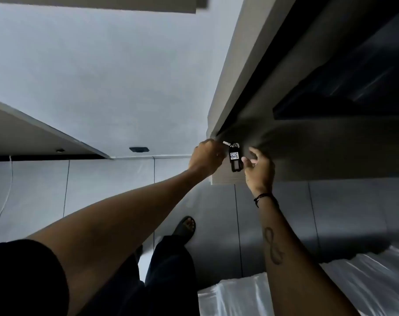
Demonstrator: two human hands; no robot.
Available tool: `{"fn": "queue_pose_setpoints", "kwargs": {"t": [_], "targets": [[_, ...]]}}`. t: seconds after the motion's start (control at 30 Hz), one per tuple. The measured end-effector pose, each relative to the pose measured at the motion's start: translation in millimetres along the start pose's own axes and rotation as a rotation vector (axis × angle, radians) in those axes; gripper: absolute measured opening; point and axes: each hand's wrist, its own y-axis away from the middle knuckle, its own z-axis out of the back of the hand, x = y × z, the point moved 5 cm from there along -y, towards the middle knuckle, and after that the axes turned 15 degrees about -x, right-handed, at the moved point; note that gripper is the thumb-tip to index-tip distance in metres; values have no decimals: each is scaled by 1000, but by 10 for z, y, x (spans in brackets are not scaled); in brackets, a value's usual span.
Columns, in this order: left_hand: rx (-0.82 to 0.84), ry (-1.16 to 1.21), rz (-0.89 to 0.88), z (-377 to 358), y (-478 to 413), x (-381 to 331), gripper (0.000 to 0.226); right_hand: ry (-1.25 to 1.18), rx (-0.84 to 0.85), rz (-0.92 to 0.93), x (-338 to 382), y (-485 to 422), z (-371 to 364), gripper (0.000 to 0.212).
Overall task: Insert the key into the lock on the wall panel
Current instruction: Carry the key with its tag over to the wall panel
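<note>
My left hand (206,156) is closed around a silver key (226,143), holding it level against the edge of the dark wooden wall panel (308,151). A black key tag (235,160) with a white label hangs from the key's ring. My right hand (259,167) hovers just right of the tag with its fingers spread; I cannot tell whether the thumb touches it. The lock itself is hidden behind my hands and the shadow on the panel.
A grey wall (102,76) fills the left, with a small black fitting (139,149) low on it and a white cable (4,201) at the far left. My sandalled foot (186,226) stands on grey floor tiles. White bedding (330,281) lies at the bottom right.
</note>
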Motion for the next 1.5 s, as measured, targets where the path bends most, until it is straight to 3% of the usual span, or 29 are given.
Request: {"fn": "queue_pose_setpoints", "kwargs": {"t": [0.2, 0.5, 0.7, 0.9, 1.17, 1.5], "targets": [[16, -61, -7, -266, -192, -59, 26, -32, 104, -57, -80, -321, -333, 46], [-48, -43, 32, -411, -257, 17, 29, 19, 117, -64, -117, -476, -651, 36], [-16, 121, 166, -355, -225, 124, 13, -237, 189, -259, -141, -423, -648, 29], [71, 409, 370, -173, -152, 283, 14, -407, 239, -338, -69, -212, -546, 16], [53, 557, 472, 451, 25, 485, 13, -494, 229, -324, 471, 207, -475, 18], [-80, 727, 443, 1949, 353, 789, 18, -470, 407, -131, 1840, 797, -467, 23]]}}
